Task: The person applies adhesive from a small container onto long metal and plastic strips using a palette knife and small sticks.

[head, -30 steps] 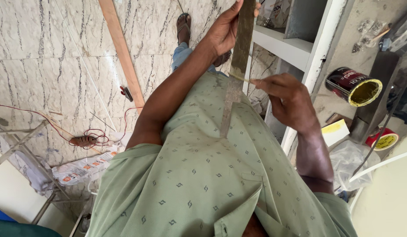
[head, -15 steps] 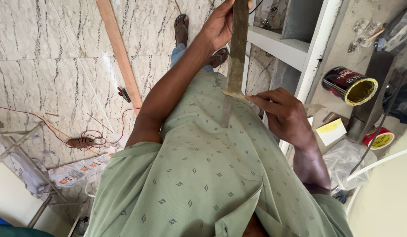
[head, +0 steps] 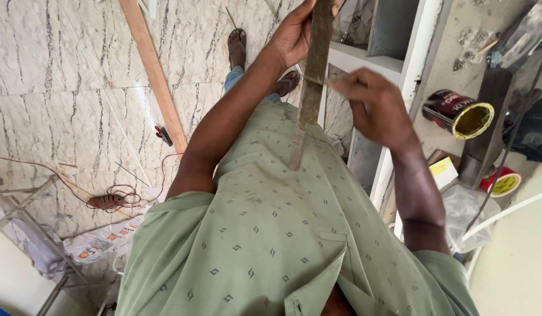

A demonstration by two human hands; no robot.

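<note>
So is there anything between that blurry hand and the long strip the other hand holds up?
Nothing visible. The left hand grips the long, flat, brownish strip near its top; the right hand is just beside it, fingertips almost at its edge, with only open air between.

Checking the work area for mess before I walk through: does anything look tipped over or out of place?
Yes. A dark can lies on its side on the surface right of the white shelf, its yellow-smeared mouth open. On the tiled floor, a tangled red wire lies loose.

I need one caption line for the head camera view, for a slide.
Left hand holds a long strip against a green shirt; right hand beside it.
</note>
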